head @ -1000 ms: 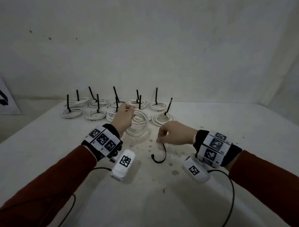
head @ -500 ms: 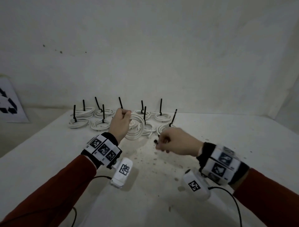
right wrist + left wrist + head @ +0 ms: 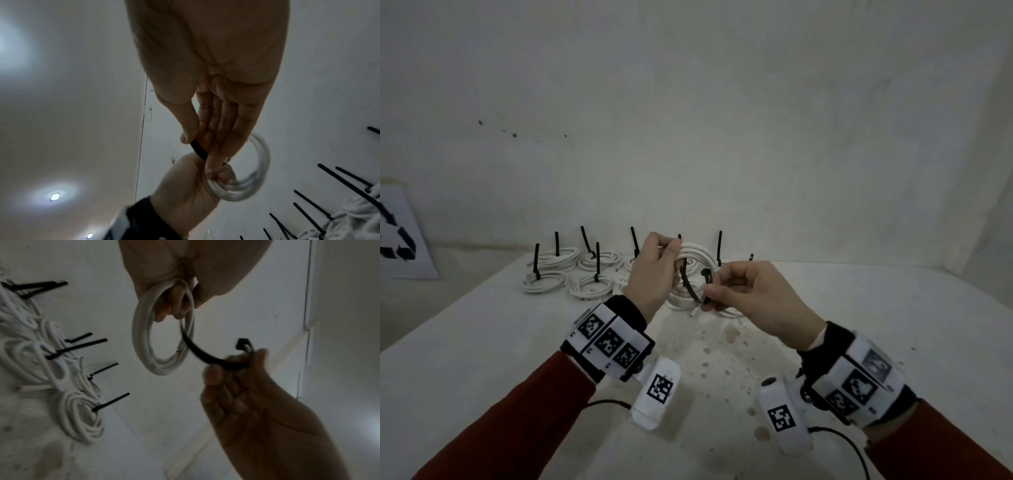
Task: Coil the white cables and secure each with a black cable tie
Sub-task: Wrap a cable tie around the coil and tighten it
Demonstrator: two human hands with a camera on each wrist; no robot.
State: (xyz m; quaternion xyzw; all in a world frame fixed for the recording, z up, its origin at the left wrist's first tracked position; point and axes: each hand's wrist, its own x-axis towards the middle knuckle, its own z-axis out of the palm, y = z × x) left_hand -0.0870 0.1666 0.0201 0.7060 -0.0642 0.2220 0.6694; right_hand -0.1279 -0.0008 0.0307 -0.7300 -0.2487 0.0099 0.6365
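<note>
Left hand (image 3: 654,270) fingers grip round white cable coil (image 3: 162,340); right hand (image 3: 753,294) fingers pinch curved, flat black cable tie (image 3: 205,355) above stained tabletop (image 3: 722,377).

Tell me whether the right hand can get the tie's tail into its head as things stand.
Probably yes. The right hand pinches the black cable tie near its head, which is exposed; the tail runs through the white coil held by the left hand.
</note>
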